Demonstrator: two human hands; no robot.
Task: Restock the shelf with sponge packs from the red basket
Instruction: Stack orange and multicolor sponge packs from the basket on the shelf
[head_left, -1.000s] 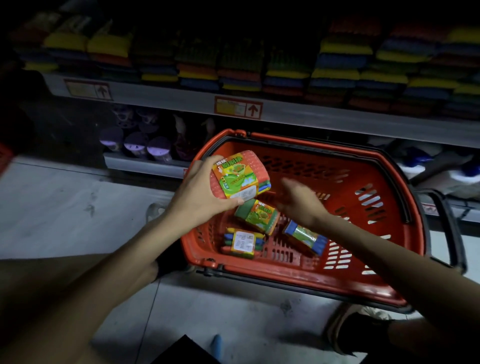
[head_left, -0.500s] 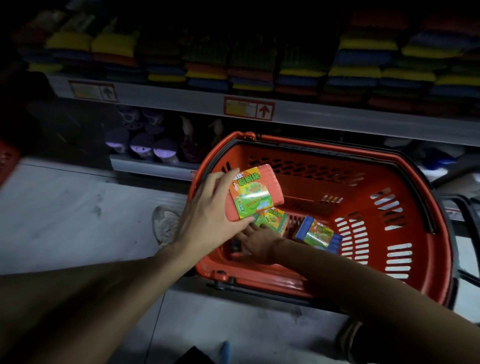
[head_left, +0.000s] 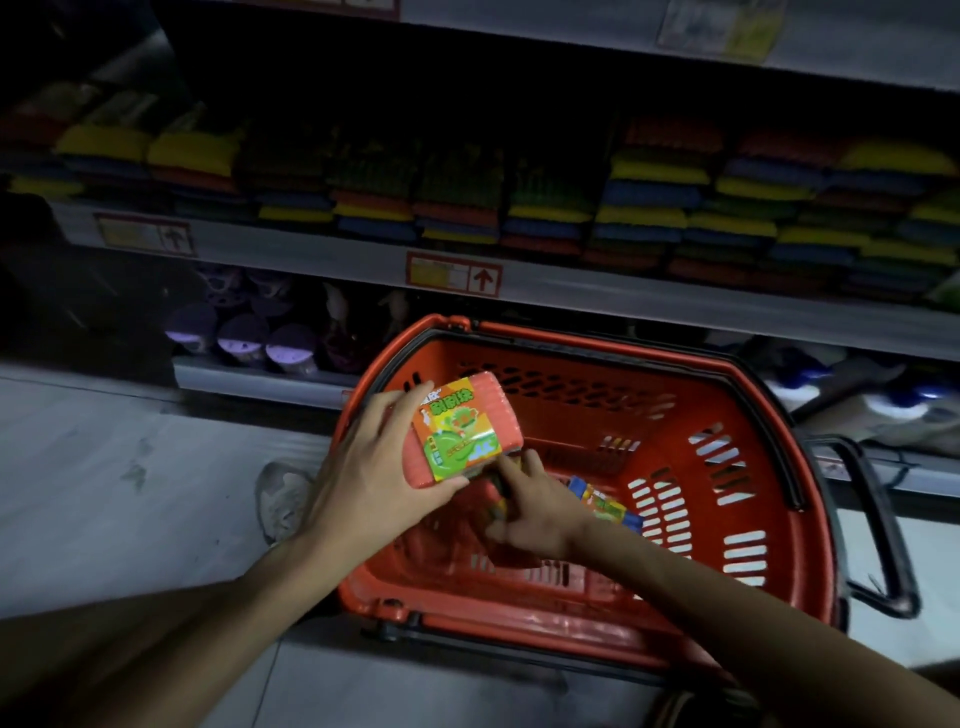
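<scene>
Stacked sponge packs (head_left: 649, 208) fill the shelf (head_left: 311, 257) across the upper frame. At centre left, the left hand (head_left: 374, 483) clasps an orange sponge pack (head_left: 460, 431) by its edges, holding it over the left part of the red basket (head_left: 545, 426). Just right and lower, the right hand (head_left: 540, 514) is down inside the basket, fingers curled around a second pack (head_left: 497, 506), which is blurred and mostly hidden. A blue-edged pack (head_left: 608, 506) lies on the basket floor beside that wrist. The black handle (head_left: 883, 525) hangs at the right.

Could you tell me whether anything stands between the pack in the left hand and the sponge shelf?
Nothing visible does. The left hand holds the sponge pack above the red basket, and only open air lies between it and the shelf.
</scene>
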